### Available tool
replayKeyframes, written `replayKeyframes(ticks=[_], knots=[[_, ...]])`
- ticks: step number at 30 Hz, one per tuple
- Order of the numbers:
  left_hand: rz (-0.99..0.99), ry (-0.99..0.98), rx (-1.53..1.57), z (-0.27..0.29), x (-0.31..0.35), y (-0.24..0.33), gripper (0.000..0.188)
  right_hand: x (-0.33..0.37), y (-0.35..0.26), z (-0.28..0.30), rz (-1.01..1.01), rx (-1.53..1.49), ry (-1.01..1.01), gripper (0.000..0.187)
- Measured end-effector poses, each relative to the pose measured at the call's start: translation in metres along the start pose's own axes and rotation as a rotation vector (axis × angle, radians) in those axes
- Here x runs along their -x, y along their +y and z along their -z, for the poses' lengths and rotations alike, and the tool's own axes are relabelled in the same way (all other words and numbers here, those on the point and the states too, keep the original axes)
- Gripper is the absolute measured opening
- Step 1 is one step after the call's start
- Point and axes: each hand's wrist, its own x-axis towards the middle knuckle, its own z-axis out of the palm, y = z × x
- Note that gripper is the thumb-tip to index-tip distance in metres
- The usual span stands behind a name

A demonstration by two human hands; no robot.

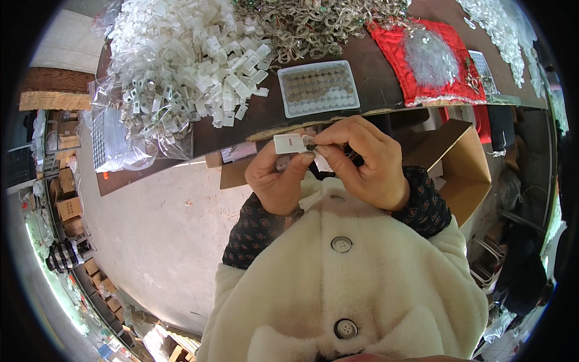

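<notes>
Close in front of my chest, by the table's near edge, my left hand (274, 181) holds a small white plastic case (289, 143) between thumb and fingers. The case has a small reddish mark on its face. My right hand (369, 160) pinches at the case's right end, where a small dark piece (310, 145) shows between the fingertips. What that piece is, I cannot make out. Just beyond my hands, a clear plastic tray (322, 112) holds rows of small round pieces, some tan and some white.
A large heap of white plastic cases (181, 54) covers the table's left, with clear bags at its front. Coiled wire bundles (319, 24) lie at the back. On the right, a red cloth (389, 51) bears clear plastic bits. An open cardboard box (464, 175) stands below the edge.
</notes>
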Motion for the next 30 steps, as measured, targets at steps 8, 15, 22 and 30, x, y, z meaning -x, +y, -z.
replayKeyframes(ticks=[8,15,22,30], knots=[[-0.07,0.057,-0.06,0.008,0.003,-0.011,0.031,0.005,0.003,0.001,-0.205,-0.335,-0.102,0.022],[-0.181,0.098,-0.039,0.003,0.002,-0.012,0.028,0.008,0.007,-0.003,-0.123,-0.28,-0.119,0.025],[-0.12,0.201,-0.036,-0.008,0.006,-0.011,0.024,0.005,0.002,-0.01,-0.146,-0.199,-0.031,0.03],[-0.168,0.158,-0.065,-0.007,0.003,-0.012,0.02,0.005,0.008,-0.012,-0.343,-0.405,-0.018,0.015]])
